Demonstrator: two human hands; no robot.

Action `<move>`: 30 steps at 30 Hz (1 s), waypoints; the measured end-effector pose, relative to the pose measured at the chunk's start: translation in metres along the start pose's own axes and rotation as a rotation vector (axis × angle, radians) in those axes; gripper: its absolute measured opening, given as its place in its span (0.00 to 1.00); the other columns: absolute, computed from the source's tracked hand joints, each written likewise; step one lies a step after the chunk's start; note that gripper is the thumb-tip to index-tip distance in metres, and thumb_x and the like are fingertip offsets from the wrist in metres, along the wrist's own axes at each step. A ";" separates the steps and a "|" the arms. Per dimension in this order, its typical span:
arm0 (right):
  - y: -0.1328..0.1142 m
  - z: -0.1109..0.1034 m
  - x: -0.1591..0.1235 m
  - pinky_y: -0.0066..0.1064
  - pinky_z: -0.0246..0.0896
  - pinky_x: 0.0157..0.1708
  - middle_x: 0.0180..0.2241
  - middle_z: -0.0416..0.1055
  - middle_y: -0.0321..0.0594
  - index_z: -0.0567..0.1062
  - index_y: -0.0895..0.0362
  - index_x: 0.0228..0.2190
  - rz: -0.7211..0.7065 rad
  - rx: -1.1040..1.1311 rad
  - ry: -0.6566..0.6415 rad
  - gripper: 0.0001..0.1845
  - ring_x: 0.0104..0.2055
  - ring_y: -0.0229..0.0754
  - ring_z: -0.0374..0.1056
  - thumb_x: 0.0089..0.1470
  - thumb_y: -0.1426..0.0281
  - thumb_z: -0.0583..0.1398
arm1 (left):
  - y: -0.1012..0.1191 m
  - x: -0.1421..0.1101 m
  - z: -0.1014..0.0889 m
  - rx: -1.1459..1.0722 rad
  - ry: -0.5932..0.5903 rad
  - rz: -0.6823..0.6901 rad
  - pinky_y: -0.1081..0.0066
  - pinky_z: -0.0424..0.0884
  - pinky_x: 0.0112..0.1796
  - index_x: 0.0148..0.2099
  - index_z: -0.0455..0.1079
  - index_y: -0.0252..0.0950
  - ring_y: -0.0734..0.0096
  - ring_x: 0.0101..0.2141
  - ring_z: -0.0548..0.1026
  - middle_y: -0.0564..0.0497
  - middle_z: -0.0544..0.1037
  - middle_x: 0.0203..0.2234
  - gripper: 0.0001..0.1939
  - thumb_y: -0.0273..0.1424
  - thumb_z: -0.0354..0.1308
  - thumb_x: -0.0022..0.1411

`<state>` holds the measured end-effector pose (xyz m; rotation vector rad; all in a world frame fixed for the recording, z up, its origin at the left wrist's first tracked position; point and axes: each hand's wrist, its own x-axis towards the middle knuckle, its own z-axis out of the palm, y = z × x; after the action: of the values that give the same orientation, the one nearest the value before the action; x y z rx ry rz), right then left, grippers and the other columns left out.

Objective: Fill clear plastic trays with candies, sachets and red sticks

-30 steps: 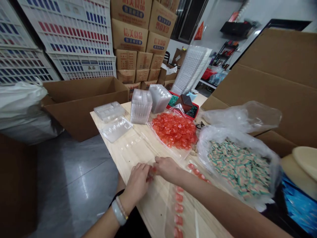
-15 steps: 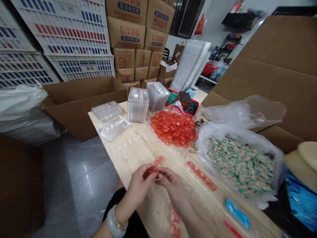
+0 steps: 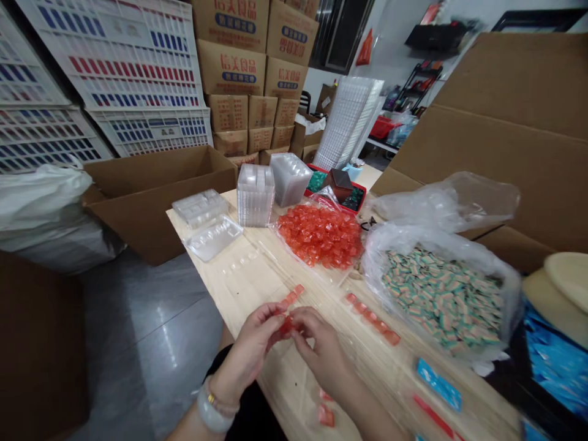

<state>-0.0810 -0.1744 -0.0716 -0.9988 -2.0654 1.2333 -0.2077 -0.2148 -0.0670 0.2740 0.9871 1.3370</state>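
Note:
Low over the wooden table, my left hand [image 3: 257, 335] and my right hand [image 3: 321, 343] meet, both closed at the fingertips on one small red candy [image 3: 286, 324]. Fingers cover most of it. Just beyond them lies a short row of red candies [image 3: 293, 296]. To the right of my right hand runs a longer row of red candies [image 3: 373, 320]. A few more red candies [image 3: 326, 416] show beside my right forearm. Further back, a heap of red candies [image 3: 321, 236] rests on clear plastic.
Stacked clear plastic trays [image 3: 255, 196] stand at the table's far end, with a single tray [image 3: 214, 239] in front. A plastic bag of green-and-beige pieces [image 3: 443, 300] sits at right, near a blue packet [image 3: 438, 384]. An opened carton [image 3: 160, 196] stands beyond the table's left edge.
My fingers have shifted around the red candy, the right-hand fingers now bent further over it. Both hands stay in nearly the same place. The camera view has moved slightly.

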 end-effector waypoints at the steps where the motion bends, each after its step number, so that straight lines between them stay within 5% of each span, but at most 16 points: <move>1: -0.001 0.000 0.001 0.29 0.58 0.31 0.33 0.65 0.39 0.68 0.56 0.29 0.005 -0.018 -0.017 0.08 0.34 0.38 0.62 0.46 0.78 0.52 | -0.002 0.000 0.000 0.021 0.001 0.007 0.73 0.65 0.33 0.30 0.67 0.32 0.75 0.28 0.70 0.53 0.72 0.25 0.11 0.30 0.62 0.43; 4: -0.003 -0.002 0.002 0.28 0.55 0.30 0.28 0.61 0.37 0.67 0.56 0.23 0.077 0.051 -0.023 0.04 0.31 0.37 0.59 0.45 0.76 0.54 | -0.003 -0.001 -0.007 0.068 0.049 0.054 0.75 0.63 0.30 0.29 0.67 0.32 0.77 0.25 0.68 0.54 0.71 0.23 0.09 0.30 0.62 0.43; 9: -0.001 -0.009 -0.005 0.30 0.54 0.36 0.30 0.61 0.35 0.67 0.56 0.24 0.360 0.822 -0.036 0.05 0.34 0.36 0.58 0.46 0.67 0.57 | 0.009 -0.006 -0.025 -0.001 0.237 0.143 0.77 0.59 0.27 0.33 0.69 0.33 0.80 0.22 0.64 0.56 0.69 0.19 0.13 0.29 0.62 0.41; 12: 0.004 -0.005 -0.008 0.30 0.53 0.36 0.32 0.62 0.37 0.69 0.56 0.26 0.481 0.986 -0.031 0.06 0.34 0.37 0.58 0.45 0.66 0.59 | 0.004 -0.009 -0.020 0.038 0.098 -0.003 0.76 0.57 0.26 0.37 0.71 0.31 0.80 0.22 0.63 0.54 0.70 0.20 0.16 0.27 0.60 0.41; 14: 0.006 0.001 -0.010 0.29 0.52 0.33 0.28 0.62 0.36 0.68 0.57 0.24 0.489 0.905 -0.016 0.07 0.31 0.36 0.57 0.45 0.66 0.59 | -0.005 -0.010 -0.012 0.066 -0.011 -0.093 0.75 0.55 0.25 0.37 0.71 0.31 0.79 0.22 0.62 0.52 0.70 0.22 0.15 0.28 0.58 0.42; 17: 0.008 0.012 -0.013 0.27 0.49 0.28 0.21 0.58 0.33 0.65 0.57 0.20 0.436 0.630 0.084 0.09 0.26 0.35 0.54 0.46 0.66 0.57 | -0.018 -0.014 -0.007 0.123 -0.022 -0.104 0.75 0.53 0.24 0.32 0.71 0.31 0.80 0.21 0.60 0.53 0.68 0.21 0.12 0.34 0.59 0.44; 23: 0.011 0.030 -0.023 0.29 0.54 0.30 0.25 0.60 0.35 0.64 0.56 0.21 0.327 0.233 0.164 0.08 0.29 0.37 0.58 0.49 0.70 0.52 | -0.028 -0.023 -0.023 0.147 -0.073 -0.181 0.76 0.48 0.21 0.27 0.65 0.31 0.82 0.19 0.56 0.58 0.60 0.16 0.15 0.39 0.61 0.44; 27: 0.003 0.021 -0.014 0.30 0.57 0.35 0.35 0.64 0.39 0.70 0.55 0.34 0.054 0.069 -0.070 0.09 0.36 0.38 0.61 0.50 0.73 0.52 | -0.025 -0.019 -0.030 0.093 -0.031 -0.203 0.77 0.45 0.20 0.25 0.63 0.32 0.83 0.17 0.55 0.59 0.59 0.15 0.18 0.42 0.62 0.43; 30: -0.007 0.005 0.006 0.29 0.59 0.34 0.32 0.66 0.38 0.71 0.53 0.36 -0.060 -0.063 -0.284 0.11 0.34 0.37 0.63 0.51 0.74 0.53 | -0.016 -0.013 -0.034 0.022 -0.080 -0.249 0.78 0.44 0.19 0.26 0.64 0.32 0.84 0.17 0.55 0.58 0.60 0.16 0.17 0.41 0.61 0.44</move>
<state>-0.0905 -0.1743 -0.0674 -0.8207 -2.3448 1.3508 -0.2202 -0.2433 -0.0919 0.2119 0.9364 1.0817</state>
